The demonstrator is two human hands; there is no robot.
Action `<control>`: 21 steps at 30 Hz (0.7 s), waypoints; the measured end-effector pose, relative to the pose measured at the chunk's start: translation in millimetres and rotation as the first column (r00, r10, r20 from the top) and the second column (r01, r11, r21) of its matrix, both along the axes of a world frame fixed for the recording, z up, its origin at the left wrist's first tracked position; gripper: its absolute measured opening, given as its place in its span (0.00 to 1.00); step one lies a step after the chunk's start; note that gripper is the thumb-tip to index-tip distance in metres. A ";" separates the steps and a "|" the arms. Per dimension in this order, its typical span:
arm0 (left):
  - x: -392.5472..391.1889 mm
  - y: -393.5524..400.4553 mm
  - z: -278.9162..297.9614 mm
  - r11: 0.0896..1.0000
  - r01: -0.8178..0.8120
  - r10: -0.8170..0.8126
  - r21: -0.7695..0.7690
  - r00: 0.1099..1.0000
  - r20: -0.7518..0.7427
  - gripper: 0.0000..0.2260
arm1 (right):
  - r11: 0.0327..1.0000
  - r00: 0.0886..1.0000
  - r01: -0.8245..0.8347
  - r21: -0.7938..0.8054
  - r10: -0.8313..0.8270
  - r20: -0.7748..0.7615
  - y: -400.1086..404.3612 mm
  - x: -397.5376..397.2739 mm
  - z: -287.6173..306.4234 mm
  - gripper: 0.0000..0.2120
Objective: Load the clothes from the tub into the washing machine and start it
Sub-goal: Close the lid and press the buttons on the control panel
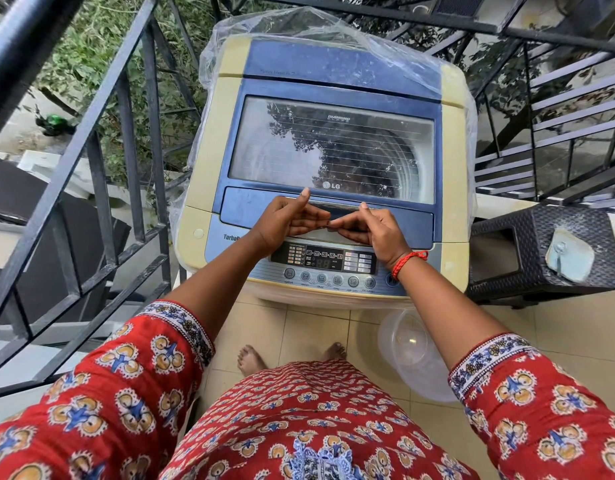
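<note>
The cream and blue top-loading washing machine (453, 161) stands in front of me with its glass lid (330, 147) down. Reflections of a tree hide what is inside the drum. My left hand (285, 220) and my right hand (372, 228) meet at the lid's front handle (340, 211), with fingers curled under it and thumbs resting on top. Just below my hands are the control panel (323, 259) and its row of round buttons (330, 281). A clear plastic tub (413, 355) lies on the tiled floor by my right foot and looks empty.
A black metal railing (126, 168) runs close along the left. A dark woven stool (507, 258) with a pale blue object (571, 254) on top stands right of the machine. Metal stairs (558, 126) lie beyond. A clear plastic cover (299, 26) is bunched behind the machine.
</note>
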State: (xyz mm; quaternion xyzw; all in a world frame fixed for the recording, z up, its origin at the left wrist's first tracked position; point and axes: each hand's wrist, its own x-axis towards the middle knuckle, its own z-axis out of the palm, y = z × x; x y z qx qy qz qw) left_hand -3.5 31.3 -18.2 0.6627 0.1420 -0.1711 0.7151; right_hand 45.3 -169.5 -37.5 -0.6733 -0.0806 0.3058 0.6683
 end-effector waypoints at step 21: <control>0.0 -0.2 -1.5 1.000 -0.004 0.004 -0.001 1.000 0.004 0.24 | 1.000 1.000 0.005 -0.008 -0.005 0.002 0.2 -1.1 0.1 0.26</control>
